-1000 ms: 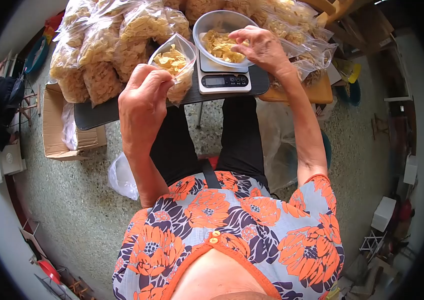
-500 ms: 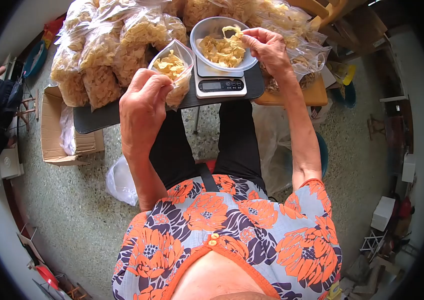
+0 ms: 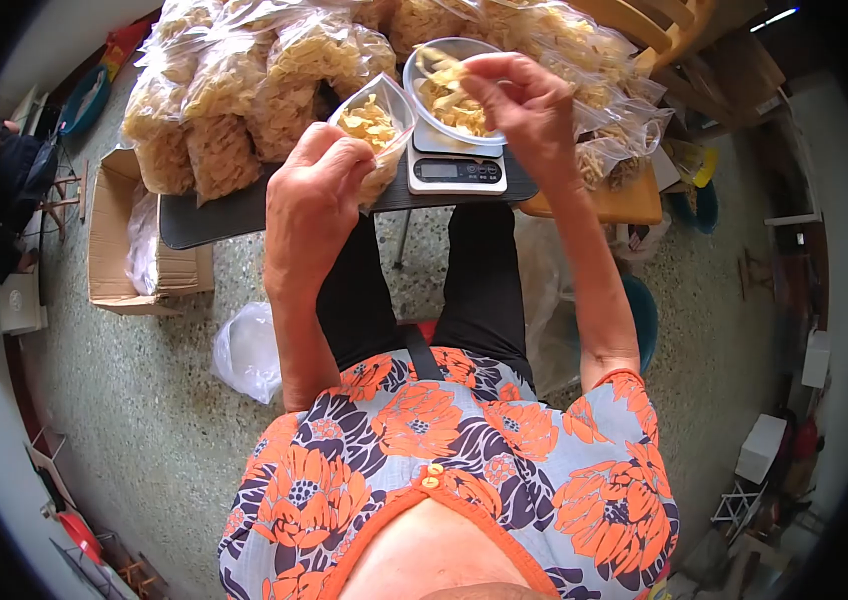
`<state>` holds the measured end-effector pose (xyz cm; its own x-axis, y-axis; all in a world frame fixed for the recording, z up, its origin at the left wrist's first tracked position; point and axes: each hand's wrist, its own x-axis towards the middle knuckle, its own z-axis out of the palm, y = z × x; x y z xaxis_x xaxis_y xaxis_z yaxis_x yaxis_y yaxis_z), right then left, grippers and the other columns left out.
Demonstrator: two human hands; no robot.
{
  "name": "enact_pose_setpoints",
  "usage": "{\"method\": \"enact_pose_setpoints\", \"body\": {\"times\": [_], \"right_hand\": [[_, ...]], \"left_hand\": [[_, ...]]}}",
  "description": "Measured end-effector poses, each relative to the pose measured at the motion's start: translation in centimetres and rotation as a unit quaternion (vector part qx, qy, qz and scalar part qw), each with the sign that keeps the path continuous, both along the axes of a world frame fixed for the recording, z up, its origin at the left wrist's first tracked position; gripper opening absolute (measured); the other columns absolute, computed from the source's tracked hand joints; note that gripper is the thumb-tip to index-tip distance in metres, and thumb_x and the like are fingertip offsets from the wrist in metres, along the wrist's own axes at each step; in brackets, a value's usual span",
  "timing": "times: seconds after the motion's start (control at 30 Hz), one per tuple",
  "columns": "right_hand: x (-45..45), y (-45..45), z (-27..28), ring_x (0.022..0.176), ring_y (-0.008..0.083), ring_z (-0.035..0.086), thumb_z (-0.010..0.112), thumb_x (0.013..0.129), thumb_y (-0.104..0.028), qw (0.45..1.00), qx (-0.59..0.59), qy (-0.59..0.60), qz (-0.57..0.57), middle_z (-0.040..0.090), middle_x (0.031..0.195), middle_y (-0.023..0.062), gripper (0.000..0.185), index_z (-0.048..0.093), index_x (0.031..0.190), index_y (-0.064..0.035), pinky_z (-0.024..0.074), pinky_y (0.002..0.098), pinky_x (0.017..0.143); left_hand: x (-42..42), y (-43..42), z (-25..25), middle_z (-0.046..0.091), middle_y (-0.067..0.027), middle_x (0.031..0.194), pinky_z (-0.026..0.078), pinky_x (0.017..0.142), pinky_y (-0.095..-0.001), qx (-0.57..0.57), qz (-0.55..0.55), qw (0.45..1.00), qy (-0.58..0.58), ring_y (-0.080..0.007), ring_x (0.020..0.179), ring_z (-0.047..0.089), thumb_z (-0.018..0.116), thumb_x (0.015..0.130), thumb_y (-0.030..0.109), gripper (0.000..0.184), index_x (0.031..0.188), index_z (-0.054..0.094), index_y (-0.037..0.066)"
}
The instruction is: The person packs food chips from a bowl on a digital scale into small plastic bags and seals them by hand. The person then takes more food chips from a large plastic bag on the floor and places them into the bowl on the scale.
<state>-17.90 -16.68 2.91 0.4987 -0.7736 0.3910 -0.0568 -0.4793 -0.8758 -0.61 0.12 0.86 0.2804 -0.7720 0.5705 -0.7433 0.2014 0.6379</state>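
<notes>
My left hand (image 3: 314,205) is closed on the near edge of a clear zip bag (image 3: 383,170), its mouth open and pale yellow dried pieces inside. To its right, a translucent plastic bowl (image 3: 441,132) rests on a white digital scale (image 3: 456,172), with more dried yellow pieces (image 3: 456,112) in it. Over the bowl's right rim reaches my right hand (image 3: 529,110), thumb and fingers pinched on a few dried pieces that look smeared by motion. The scale's display is too small to read.
Filled bags (image 3: 219,90) are stacked along the back of the dark table (image 3: 199,222), with others (image 3: 624,130) at the right near a wooden chair (image 3: 679,35). An open cardboard box (image 3: 179,275) and a plastic bag (image 3: 247,350) lie on the floor. Another person (image 3: 4,180) is at far left.
My right hand has shifted left and slightly down over the bowl, the dried pieces in its fingers now lower. My left hand still holds the bag. The whole view has shifted slightly.
</notes>
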Motion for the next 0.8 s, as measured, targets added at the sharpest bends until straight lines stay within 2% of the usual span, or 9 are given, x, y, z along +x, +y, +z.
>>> {"method": "enact_pose_setpoints", "body": {"times": [0.17,0.27,0.33,0.4,0.5,0.53,0.6,0.7,0.8], "right_hand": [[3.0,1.1,-1.5,0.079,0.027,0.072,0.076,0.087,-0.008,0.958,-0.271,0.073,0.062,0.074,0.095,0.0086,0.015,0.076,0.102,-0.0125,0.0576,0.035,0.068],[3.8,-0.1,-2.4,0.066,0.0133,0.064,0.073,0.093,-0.004,0.909,-0.393,0.043,0.128,0.074,0.098,0.0057,0.015,0.076,0.107,-0.0078,0.0529,0.0253,0.061],[3.0,0.1,-2.3,0.07,0.0132,0.065,0.07,0.094,-0.003,0.907,-0.394,0.06,0.136,0.075,0.106,0.0055,0.018,0.076,0.11,-0.0077,0.0537,0.0252,0.061],[2.2,1.0,-1.3,0.072,0.013,0.066,0.075,0.092,-0.009,0.954,-0.229,0.081,0.177,0.075,0.113,0.0054,0.025,0.075,0.116,-0.0078,0.0548,0.0259,0.062],[1.3,1.9,-0.1,0.069,0.0122,0.065,0.082,0.088,-0.017,0.957,-0.146,0.126,0.217,0.074,0.118,0.0056,0.039,0.072,0.125,-0.0088,0.055,0.0263,0.061],[1.7,1.9,-0.3,0.069,0.0122,0.065,0.082,0.088,-0.017,0.957,-0.146,0.127,0.216,0.074,0.118,0.0056,0.039,0.072,0.125,-0.0088,0.055,0.0263,0.061],[2.7,1.9,-0.8,0.097,0.0322,0.072,0.087,0.078,-0.031,0.939,-0.209,0.125,0.244,0.072,0.115,0.0128,0.051,0.072,0.122,-0.0084,0.0573,0.0392,0.084],[3.4,2.1,-1.8,0.1,0.034,0.07,0.086,0.076,-0.042,0.914,-0.247,0.208,0.245,0.071,0.112,0.0099,0.053,0.073,0.116,-0.0105,0.0567,0.043,0.083],[4.3,2.6,-2.0,0.097,0.0342,0.071,0.084,0.078,-0.043,0.906,-0.254,0.247,0.232,0.071,0.108,0.0099,0.048,0.072,0.11,-0.0097,0.0563,0.0459,0.082]], "left_hand": [[0.0,0.3,0.1,0.064,-0.0126,0.09,0.053,0.069,-0.0428,0.001,0.005,1.0,-0.007,-0.0339,0.078,0.066,0.073,0.086,0.002,0.008,0.093,0.069,0.004],[0.4,0.6,0.1,0.063,-0.0128,0.09,0.052,0.069,-0.043,0.008,0.013,1.0,-0.005,-0.034,0.078,0.066,0.073,0.086,0.001,0.009,0.093,0.069,0.004],[0.6,0.7,0.1,0.063,-0.0129,0.09,0.052,0.069,-0.0431,0.004,0.011,1.0,-0.003,-0.034,0.078,0.066,0.073,0.086,0.001,0.009,0.093,0.068,0.004],[0.8,0.7,0.0,0.063,-0.013,0.09,0.052,0.069,-0.0432,0.0,0.009,1.0,-0.001,-0.0341,0.078,0.066,0.073,0.086,0.0,0.009,0.093,0.068,0.004],[0.9,0.6,-0.1,0.062,-0.013,0.09,0.052,0.068,-0.0433,-0.007,0.005,1.0,-0.004,-0.0342,0.077,0.066,0.072,0.086,0.0,0.009,0.093,0.068,0.004],[1.0,0.6,-0.1,0.063,-0.0129,0.09,0.052,0.068,-0.0432,-0.01,0.001,1.0,-0.001,-0.0342,0.077,0.066,0.072,0.086,0.0,0.009,0.093,0.068,0.004],[0.9,0.4,-0.2,0.063,-0.0128,0.09,0.052,0.068,-0.0432,-0.013,-0.006,1.0,0.003,-0.0342,0.077,0.066,0.072,0.086,0.0,0.009,0.093,0.068,0.004],[0.5,0.4,0.1,0.063,-0.0126,0.09,0.053,0.067,-0.0426,-0.009,-0.007,1.0,-0.014,-0.0339,0.077,0.066,0.073,0.086,0.0,0.009,0.093,0.068,0.004],[0.3,0.7,0.2,0.062,-0.0095,0.088,0.052,0.068,-0.0349,0.003,0.004,1.0,-0.006,-0.0231,0.075,0.064,0.074,0.086,-0.004,0.011,0.094,0.07,0.002]]}}
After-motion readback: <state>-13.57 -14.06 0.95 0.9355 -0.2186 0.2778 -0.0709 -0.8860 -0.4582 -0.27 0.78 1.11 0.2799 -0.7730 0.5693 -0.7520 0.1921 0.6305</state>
